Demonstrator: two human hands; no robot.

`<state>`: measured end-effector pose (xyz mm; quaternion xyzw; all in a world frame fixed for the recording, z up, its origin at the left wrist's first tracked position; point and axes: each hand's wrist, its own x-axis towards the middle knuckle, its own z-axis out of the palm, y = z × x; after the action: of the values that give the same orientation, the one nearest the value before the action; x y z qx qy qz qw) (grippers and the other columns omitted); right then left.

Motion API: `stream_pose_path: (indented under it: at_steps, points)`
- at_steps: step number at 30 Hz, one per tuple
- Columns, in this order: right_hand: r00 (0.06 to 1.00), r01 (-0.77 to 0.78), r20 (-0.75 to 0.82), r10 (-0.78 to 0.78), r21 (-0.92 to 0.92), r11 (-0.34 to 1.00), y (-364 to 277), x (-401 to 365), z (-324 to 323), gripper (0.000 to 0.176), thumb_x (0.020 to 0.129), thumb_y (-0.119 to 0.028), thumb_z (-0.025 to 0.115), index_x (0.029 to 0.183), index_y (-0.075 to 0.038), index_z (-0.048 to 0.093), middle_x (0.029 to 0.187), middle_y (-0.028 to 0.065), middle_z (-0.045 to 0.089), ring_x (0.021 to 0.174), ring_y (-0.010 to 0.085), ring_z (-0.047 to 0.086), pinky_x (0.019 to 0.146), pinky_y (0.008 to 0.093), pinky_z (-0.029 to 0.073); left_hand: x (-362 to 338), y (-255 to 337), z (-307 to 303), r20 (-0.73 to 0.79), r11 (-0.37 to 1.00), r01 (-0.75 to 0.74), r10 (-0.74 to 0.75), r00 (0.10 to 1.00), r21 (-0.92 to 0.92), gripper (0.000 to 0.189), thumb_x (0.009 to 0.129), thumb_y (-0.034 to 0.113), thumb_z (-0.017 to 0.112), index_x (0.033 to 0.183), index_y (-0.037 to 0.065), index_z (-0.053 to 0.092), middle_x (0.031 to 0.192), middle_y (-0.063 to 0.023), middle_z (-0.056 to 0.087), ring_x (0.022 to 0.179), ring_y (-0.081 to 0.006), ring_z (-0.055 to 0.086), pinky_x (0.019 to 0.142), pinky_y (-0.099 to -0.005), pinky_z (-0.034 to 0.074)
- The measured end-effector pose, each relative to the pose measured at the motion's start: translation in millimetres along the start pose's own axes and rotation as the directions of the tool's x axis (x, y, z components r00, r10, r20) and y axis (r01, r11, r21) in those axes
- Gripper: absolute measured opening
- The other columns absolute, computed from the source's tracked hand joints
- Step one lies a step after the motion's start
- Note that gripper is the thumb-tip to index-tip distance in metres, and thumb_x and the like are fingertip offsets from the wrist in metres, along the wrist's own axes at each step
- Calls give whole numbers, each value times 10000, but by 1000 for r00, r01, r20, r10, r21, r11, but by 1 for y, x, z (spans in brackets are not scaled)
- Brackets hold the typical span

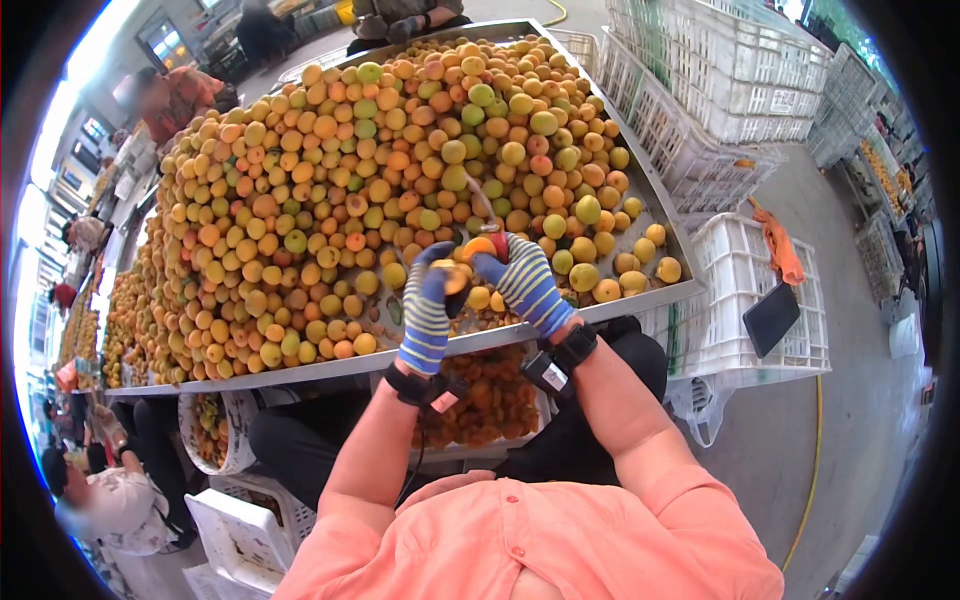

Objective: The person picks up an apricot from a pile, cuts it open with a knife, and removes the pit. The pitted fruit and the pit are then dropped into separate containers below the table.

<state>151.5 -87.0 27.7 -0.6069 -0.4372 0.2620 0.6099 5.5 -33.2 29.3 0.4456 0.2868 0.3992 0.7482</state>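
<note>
Both my hands wear blue-and-yellow striped gloves, close together over the near edge of a metal table heaped with apricots. Closed fingers of my left hand hold an apricot half, its cut side showing. My right hand is closed around a red-handled knife; a thin curved blade appears to reach from it towards the heap. An orange apricot piece sits at the right fingertips, between the two hands. How the fingers meet the fruit is partly hidden.
Below the table edge, a crate holds apricot halves. A white bucket stands left of my legs. White crates are stacked right, with a dark tablet on one crate. Other people sit around the table.
</note>
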Motion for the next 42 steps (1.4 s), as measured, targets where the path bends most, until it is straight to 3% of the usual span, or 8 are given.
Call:
stream_pose_path:
  at_steps: [3,8,12,13,16,21,30,42]
  points:
    - [971,-238,-19,238,16,971,-12,2,-8,323,785,-277,706,905,20,660,709,73,651,629,112,578,578,288,471,6,-1,-8,-193,948,-227,185,964,-223,285,897,229,450,1105,42,506,982,-153,604,908,-218,604,752,-291,506]
    - [971,-82,192,145,-305,949,-9,-14,12,480,807,-401,686,980,34,580,834,211,646,796,351,641,673,396,494,17,-19,-7,-22,870,-37,30,999,-491,317,917,246,438,1137,32,515,1249,-190,545,1085,-313,555,912,-387,472]
    - [994,-107,-6,109,-240,965,-8,-7,11,434,808,-386,695,905,21,579,745,166,634,678,291,627,613,379,477,18,-24,-7,-57,696,172,-294,954,-697,298,894,207,444,1092,7,544,1114,-154,586,997,-265,576,877,-390,500]
    - [994,-100,-51,98,-29,995,-15,-6,7,390,821,-352,695,833,19,576,652,109,596,613,209,597,567,350,456,14,-21,-8,94,712,247,-247,964,-657,270,892,213,454,1021,5,569,988,-123,602,917,-231,600,764,-349,540]
    - [966,-207,-30,259,511,834,-24,1,-8,394,876,-390,636,671,-67,541,493,-4,487,398,83,427,367,248,341,13,-22,6,-93,838,226,-310,946,-496,279,917,274,467,920,24,590,877,-104,610,775,-207,619,639,-304,548]
    - [968,-83,-82,238,790,608,-26,12,-15,417,905,-433,581,663,-112,469,477,-31,414,382,71,386,367,233,271,-4,-32,24,69,970,205,-197,978,-128,517,918,551,458,830,61,597,741,-54,604,630,-169,603,553,-283,533]
    - [952,107,-300,62,517,850,-45,-1,-12,374,938,-393,537,720,-89,541,531,-42,472,435,45,415,403,209,281,-5,-54,40,-79,957,264,-274,958,-120,526,906,560,478,920,50,609,831,-74,655,719,-186,648,632,-304,559]
    - [949,74,-298,101,522,850,-47,-2,-13,436,929,-437,531,656,-98,498,480,-39,427,401,58,393,388,220,272,3,-66,43,-132,951,247,-273,953,-186,468,927,496,491,892,47,619,816,-84,657,732,-209,657,627,-328,562]
